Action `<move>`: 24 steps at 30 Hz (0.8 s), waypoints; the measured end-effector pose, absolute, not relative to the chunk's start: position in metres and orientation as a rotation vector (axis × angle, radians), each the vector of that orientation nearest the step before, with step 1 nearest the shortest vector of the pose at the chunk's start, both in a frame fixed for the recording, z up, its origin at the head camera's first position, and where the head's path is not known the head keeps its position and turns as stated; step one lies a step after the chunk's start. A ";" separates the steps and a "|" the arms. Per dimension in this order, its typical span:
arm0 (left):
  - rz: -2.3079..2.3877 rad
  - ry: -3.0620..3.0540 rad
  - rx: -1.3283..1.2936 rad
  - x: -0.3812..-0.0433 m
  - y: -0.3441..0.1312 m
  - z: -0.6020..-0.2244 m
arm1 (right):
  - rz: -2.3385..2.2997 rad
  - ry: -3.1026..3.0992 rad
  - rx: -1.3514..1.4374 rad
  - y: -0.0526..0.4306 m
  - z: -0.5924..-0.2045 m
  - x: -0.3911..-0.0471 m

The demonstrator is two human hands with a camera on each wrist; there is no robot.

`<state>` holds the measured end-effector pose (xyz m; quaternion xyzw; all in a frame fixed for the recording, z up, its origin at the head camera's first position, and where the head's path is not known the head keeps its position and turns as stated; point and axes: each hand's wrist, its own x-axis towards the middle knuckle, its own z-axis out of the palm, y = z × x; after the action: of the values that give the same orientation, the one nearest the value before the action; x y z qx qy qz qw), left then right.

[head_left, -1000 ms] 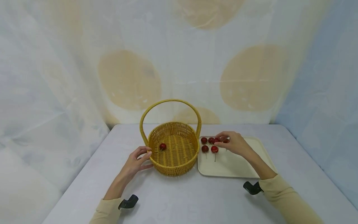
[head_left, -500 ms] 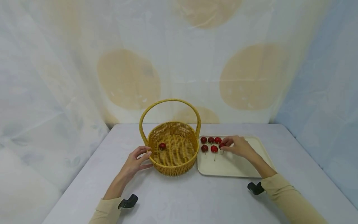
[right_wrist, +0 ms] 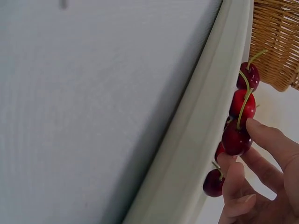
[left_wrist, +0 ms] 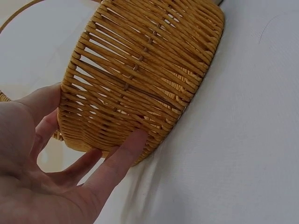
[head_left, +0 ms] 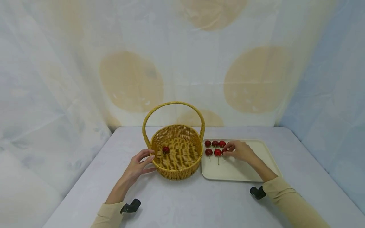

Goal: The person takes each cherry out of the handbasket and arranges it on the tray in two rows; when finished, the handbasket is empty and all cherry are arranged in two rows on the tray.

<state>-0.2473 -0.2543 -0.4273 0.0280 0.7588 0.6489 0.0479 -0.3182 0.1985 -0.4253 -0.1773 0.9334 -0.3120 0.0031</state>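
My left hand (head_left: 137,166) grips the rim of a yellow woven basket (head_left: 177,173) at its left side. In the left wrist view, a fingertip rests low on the basket's wall (left_wrist: 140,70). One dark red cherry (head_left: 165,149) lies inside the basket. To its right, a cream tray (head_left: 242,171) bears several cherries in two short rows. My right hand (head_left: 240,151) pinches a dark cherry (right_wrist: 236,137) at the end of the front row. Beside it is a brighter red cherry (right_wrist: 242,103). Fingers partly hide the cherries behind.
The basket's tall arched handle (head_left: 174,103) stands upright over it. The tray stands close against the basket's right side. A pale patterned curtain (head_left: 194,72) hangs behind the white table (head_left: 182,202). Black curved pieces stick out at both sleeves.
My right hand has come from the back row toward the front row, bringing a dark cherry down beside the bright red one. The left hand and the basket have stayed put.
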 end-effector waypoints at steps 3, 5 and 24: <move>1.983 2.310 0.090 -0.247 -0.254 -0.427 | -1.011 2.891 -0.527 0.198 -0.428 -0.319; 1.985 2.307 0.092 -0.247 -0.254 -0.427 | -1.030 2.871 -0.504 0.197 -0.429 -0.320; 2.003 2.292 0.070 -0.247 -0.254 -0.427 | -0.953 2.964 -0.538 0.194 -0.429 -0.319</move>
<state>-0.2465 -0.2537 -0.4268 0.0231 0.7520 0.6570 0.0483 -0.3193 0.1940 -0.4289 -0.1702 0.9381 -0.3017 -0.0091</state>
